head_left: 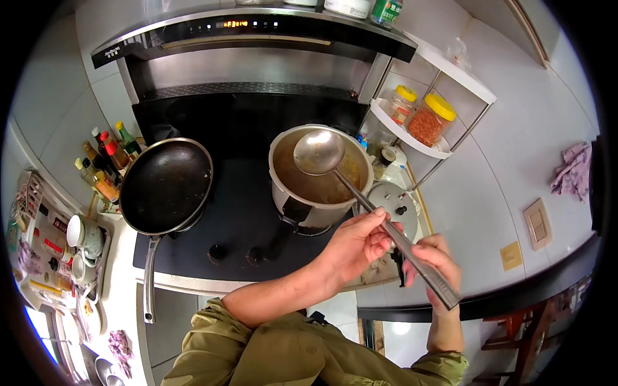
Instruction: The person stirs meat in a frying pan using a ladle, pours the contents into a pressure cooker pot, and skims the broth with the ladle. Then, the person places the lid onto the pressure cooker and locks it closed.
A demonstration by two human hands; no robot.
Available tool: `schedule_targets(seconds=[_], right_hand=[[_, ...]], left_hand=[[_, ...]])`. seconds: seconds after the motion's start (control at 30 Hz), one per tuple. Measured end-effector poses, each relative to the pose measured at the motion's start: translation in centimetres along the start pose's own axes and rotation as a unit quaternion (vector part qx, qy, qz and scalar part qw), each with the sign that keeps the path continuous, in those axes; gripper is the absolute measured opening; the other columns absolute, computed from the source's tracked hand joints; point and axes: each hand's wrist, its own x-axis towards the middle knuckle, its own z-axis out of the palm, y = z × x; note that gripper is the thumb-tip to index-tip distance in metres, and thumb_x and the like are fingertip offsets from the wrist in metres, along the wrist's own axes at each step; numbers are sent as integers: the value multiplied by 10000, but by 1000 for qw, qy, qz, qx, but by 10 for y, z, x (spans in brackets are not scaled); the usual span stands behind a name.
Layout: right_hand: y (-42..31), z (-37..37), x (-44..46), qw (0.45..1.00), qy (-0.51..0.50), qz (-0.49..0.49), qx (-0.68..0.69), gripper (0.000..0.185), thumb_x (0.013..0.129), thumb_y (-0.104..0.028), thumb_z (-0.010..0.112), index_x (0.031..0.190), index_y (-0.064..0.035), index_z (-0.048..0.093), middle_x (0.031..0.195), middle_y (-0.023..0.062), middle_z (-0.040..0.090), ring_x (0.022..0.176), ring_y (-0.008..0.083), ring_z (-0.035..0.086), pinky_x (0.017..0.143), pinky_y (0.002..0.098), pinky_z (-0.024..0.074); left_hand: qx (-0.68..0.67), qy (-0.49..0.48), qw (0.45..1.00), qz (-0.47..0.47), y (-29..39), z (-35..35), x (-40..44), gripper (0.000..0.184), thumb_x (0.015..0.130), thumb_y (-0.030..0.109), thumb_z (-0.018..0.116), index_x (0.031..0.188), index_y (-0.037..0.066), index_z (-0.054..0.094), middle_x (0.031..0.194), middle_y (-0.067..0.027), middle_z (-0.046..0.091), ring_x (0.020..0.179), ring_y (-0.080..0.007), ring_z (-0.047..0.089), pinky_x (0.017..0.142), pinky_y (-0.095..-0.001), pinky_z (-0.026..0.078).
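A long metal ladle (320,152) reaches over the open pot, its round bowl above brownish soup (309,183). Whether the bowl touches the liquid, I cannot tell. My left hand (360,239) pinches the middle of the handle between thumb and fingers. Nearer the handle's end, my right hand (436,258) is closed around it. The silver pot (302,209) with a dark side grip stands on the right part of the black stove (238,225). Behind my hands lies a metal pressure cooker lid (389,204), partly hidden.
A black frying pan (168,186) rests on the left burner, its handle (150,283) jutting past the counter edge. Sauce bottles (106,161) crowd the left corner. A corner shelf (412,136) holds yellow-lidded jars (431,121). Above hangs the range hood (251,32).
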Motion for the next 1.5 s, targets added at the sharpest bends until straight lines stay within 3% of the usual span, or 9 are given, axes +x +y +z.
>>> schedule_targets(seconds=[0.07,0.1,0.2,0.27,0.47,0.93,1.03,1.5], right_hand=[[7,-5,15,967,12,-169,-190,355,780,-146,663,1091,-9,561,985,176,515,820,219,576,649,275,495],[8,-2,22,988,13,-114,-104,313,744,-47,692,1022,-26,549,1036,183,511,870,210,566,701,297,507],[28,-17,43,987,17,-148,-57,241,763,-16,670,965,-16,538,1080,187,498,874,201,568,714,308,511],[22,-14,56,990,44,-136,8,179,801,23,609,940,-1,499,1001,156,514,730,174,601,651,282,536],[12,-25,99,994,30,-101,21,162,788,109,517,905,1,487,969,149,534,651,141,587,550,244,528],[-19,15,159,996,-12,-36,-76,145,752,85,527,856,-13,507,937,124,580,639,104,572,515,212,499],[-18,22,162,997,-15,-33,-72,146,748,85,531,850,-17,510,935,120,585,639,98,566,518,211,498],[-12,33,168,998,3,-2,-60,146,755,80,531,857,-22,505,951,131,589,634,98,575,512,209,488]], left_hand=[[9,7,1000,12,-3,9,8,221,924,267,529,898,51,566,857,-85,634,596,-70,537,528,-166,448],[17,8,1000,14,-4,12,12,228,924,273,529,885,51,564,836,-75,632,592,-65,537,521,-161,446],[-13,-22,999,30,-12,12,29,255,912,301,546,849,55,572,729,-21,620,568,-54,563,501,-157,471],[-32,-34,998,34,-9,14,38,262,908,310,551,841,57,576,737,-18,623,572,-49,562,500,-155,469],[-59,-46,995,60,8,28,49,271,929,313,507,864,53,551,813,-38,618,600,-60,557,527,-144,475],[-168,-125,976,68,53,11,53,301,920,302,521,961,9,580,882,-61,623,659,-94,574,572,-161,507],[-156,-124,977,77,58,7,51,374,922,347,505,961,-11,606,864,-55,630,660,-89,568,577,-174,490],[-147,-116,980,68,69,-4,49,364,918,346,516,967,-1,614,858,-54,640,661,-93,574,579,-171,485]])
